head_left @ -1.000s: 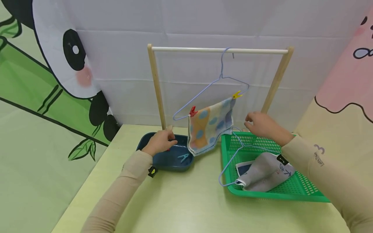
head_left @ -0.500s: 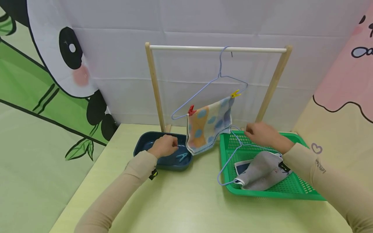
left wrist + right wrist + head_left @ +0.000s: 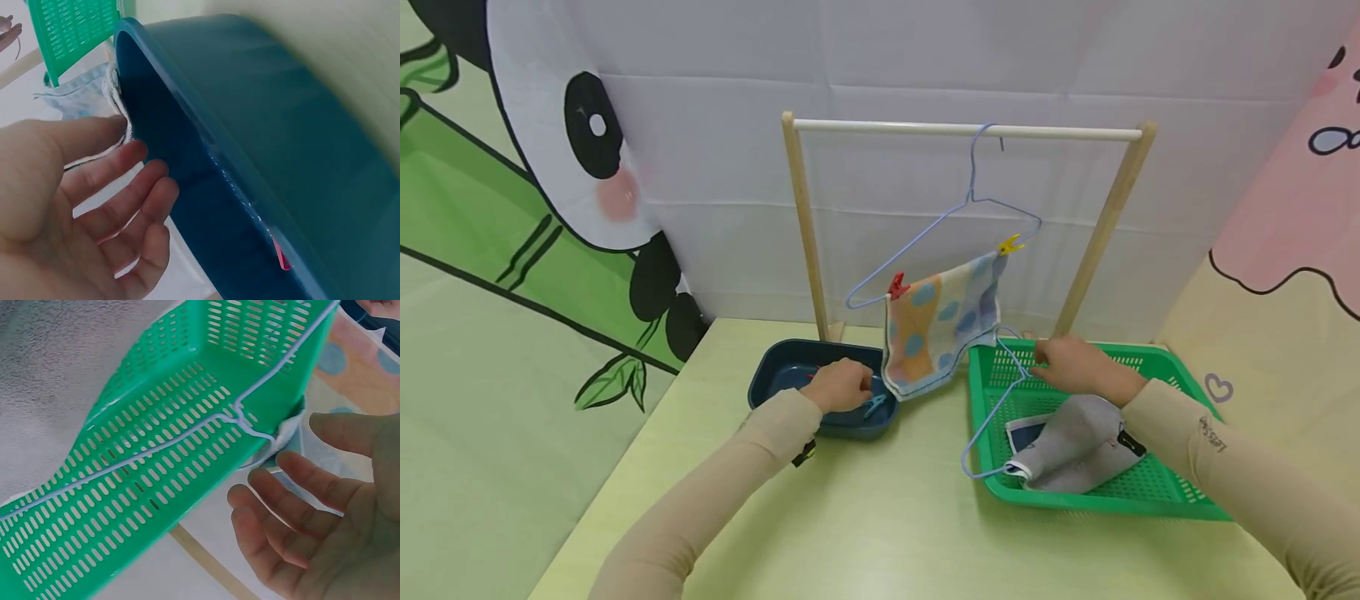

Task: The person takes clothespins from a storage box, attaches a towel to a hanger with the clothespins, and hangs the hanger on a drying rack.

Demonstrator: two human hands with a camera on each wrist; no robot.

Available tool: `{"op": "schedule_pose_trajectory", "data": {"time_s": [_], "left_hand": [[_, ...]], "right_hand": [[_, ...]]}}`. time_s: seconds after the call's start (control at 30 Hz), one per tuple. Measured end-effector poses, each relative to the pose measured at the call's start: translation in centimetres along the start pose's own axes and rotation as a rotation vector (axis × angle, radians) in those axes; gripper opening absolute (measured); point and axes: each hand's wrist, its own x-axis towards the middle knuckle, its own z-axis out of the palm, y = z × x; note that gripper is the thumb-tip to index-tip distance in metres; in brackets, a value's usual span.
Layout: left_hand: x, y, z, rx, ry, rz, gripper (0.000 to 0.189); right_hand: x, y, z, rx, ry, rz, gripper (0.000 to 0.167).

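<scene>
Blue clothespin point(image 3: 876, 406) lies in navy tray point(image 3: 857, 429), just beside left hand point(image 3: 842, 385): fingers loosely bent, nothing gripped. Right hand point(image 3: 1082, 367), likewise unfilled, is held near hanger point(image 3: 239, 415) on green basket point(image 3: 1105, 502). Clothespin pickup seemingly being started; pinch called for. Blue clothespin shown only in head view; red clip point(image 3: 281, 255), clearer from left wrist.

Backdrop point(image 3: 895, 50): pale grey-white, straight ahead of you, horizontal fold creases.
Panda print point(image 3: 527, 108): on your left, pink cheek, beside a green bamboo stalk point(image 3: 467, 183).
Pink cartoon figure point(image 3: 1292, 192): on your right, wavy black lower outline, cream below with small heart point(image 3: 1218, 387).
Tabletop point(image 3: 835, 533): pale yellow-green, in front of you.
Light: even, soft shadows on the tabletop.
</scene>
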Motion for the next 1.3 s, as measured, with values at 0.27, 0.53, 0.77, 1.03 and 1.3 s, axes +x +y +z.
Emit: {"op": "schedule_pose_trajectory", "data": {"time_s": [0.27,0.53,0.77,1.03,1.3], "left_hand": [[0.7,0.2,0.5,0.044,-0.217,0.024,0.008],[1.8,0.1,1.3,0.117,-0.279,0.058,0.011],[2.3,0.0,1.2,0.104,-0.341,0.054,0.022],[2.5,0.7,1.6,0.089,-0.456,-0.05,0.032],[2.7,0.5,2.2,0.084,-0.482,-0.096,0.036]], "right_hand": [[0.2,0.6,0.9,0.015,-0.035,0.025,0.024],[0.8,0.9,1.5,0.046,-0.077,0.034,0.033],[1.3,1.4,1.7,0.068,-0.14,0.065,0.042],[1.7,2.1,2.0,0.094,-0.154,0.035,0.04],[2.2,2.4,2.2,0.127,-0.26,0.042,0.042]]}}
